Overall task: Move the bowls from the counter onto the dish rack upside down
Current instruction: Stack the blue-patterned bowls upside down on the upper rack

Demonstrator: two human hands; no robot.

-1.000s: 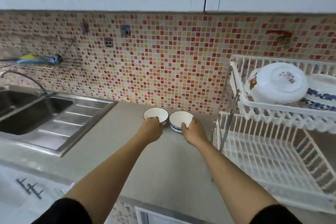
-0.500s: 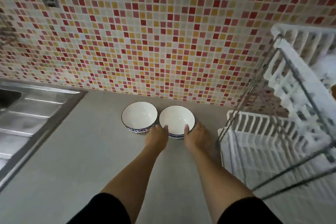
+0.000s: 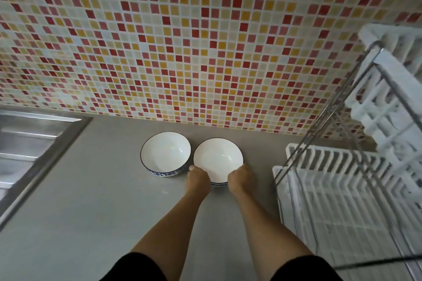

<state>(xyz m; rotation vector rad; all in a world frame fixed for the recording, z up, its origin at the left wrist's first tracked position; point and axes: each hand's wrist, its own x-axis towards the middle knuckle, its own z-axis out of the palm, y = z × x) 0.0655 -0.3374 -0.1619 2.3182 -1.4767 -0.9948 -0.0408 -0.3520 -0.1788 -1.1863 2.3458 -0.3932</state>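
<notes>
Bowls sit side by side on the desk. Since a moment ago my left hand [image 3: 198, 178] has left the left bowl [image 3: 165, 153]; now it and my right hand [image 3: 241, 178] clamp the right bowl [image 3: 218, 161], ready for the dish rack [image 3: 331, 189].

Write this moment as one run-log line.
both hands: left hand, right hand gripping right bowl | left bowl untouched | both upright on counter

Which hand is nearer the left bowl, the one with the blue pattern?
Left. The left hand sits just right of the left bowl, by its near rim, gripping the right bowl. The right hand is on that bowl's far side.
</notes>
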